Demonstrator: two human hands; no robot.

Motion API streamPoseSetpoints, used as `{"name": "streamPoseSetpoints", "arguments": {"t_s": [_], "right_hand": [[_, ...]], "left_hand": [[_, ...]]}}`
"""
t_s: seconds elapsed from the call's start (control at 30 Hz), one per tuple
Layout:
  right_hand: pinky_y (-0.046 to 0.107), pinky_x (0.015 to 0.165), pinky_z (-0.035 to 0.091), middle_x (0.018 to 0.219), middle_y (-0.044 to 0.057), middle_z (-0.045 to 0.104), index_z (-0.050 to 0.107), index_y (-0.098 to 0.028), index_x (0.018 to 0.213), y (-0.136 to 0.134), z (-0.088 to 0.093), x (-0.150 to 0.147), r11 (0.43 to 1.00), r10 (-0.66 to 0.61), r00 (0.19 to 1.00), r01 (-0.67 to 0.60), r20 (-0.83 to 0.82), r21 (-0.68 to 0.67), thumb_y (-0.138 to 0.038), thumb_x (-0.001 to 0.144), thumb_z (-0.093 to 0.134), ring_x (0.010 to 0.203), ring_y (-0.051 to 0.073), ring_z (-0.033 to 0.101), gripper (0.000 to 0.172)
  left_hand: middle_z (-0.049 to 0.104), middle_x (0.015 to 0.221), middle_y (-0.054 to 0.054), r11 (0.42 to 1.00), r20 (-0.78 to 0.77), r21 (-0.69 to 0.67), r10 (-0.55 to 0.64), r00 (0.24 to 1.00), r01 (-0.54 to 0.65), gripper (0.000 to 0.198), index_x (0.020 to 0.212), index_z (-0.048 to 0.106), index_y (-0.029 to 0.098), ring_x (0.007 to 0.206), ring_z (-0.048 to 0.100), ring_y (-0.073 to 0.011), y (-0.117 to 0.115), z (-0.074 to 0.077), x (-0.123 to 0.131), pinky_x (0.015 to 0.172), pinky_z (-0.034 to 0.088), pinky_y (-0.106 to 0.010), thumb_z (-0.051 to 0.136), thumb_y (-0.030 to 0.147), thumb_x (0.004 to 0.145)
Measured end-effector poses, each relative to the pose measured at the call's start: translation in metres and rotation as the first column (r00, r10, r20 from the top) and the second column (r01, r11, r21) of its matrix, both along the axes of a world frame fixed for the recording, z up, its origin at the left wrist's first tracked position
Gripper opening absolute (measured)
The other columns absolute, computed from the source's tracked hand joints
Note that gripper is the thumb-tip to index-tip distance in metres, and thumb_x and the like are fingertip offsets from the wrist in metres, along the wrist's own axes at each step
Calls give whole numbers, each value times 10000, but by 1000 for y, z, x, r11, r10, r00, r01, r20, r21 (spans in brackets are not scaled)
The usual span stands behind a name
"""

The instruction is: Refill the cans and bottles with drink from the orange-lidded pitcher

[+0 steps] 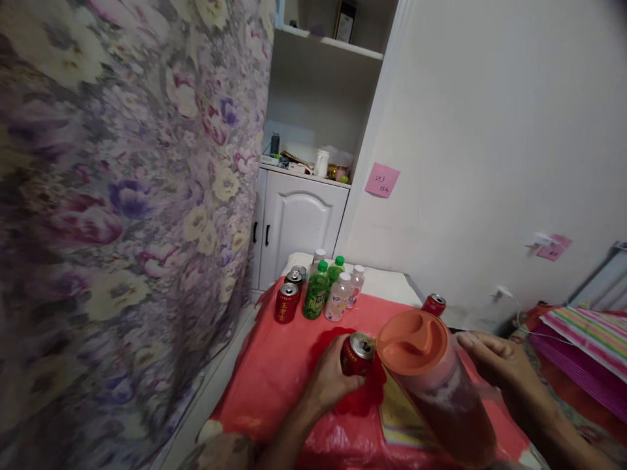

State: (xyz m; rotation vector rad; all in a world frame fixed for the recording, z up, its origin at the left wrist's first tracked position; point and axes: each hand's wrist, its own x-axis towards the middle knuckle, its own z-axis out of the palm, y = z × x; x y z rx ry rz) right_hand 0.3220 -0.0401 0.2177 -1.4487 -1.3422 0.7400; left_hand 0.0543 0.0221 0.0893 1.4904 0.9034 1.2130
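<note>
The left hand (330, 382) curls its fingers round a small red metal can (359, 354), silver-topped and upright on the crinkled, glossy red sheet (274, 385), just at nine o'clock of the jug (443, 398). The right hand (494, 365), fingers pressed together, grips that jug at its three o'clock side; it is a tall, tilted cylinder of cloudy plastic with a round, matt orange lid (414, 341). At twelve o'clock on the sheet stand slim plastic bottles (317, 292) and more cans (287, 304).
</note>
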Motion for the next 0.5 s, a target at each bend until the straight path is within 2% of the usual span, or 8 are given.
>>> {"name": "streamPoseSetpoints", "arguments": {"t_s": [0.5], "right_hand": [[263, 495, 207, 565, -60, 281, 487, -211, 585, -1, -3, -2, 1000, -20, 999, 21, 33, -6, -658, 760, 684, 551, 110, 214, 519]], "left_hand": [[700, 1225, -86, 1000, -11, 6, 17, 1000, -17, 672, 1192, 617, 194, 1162, 645, -284, -3, 8, 0, 1035, 482, -409, 796, 22, 567]]}}
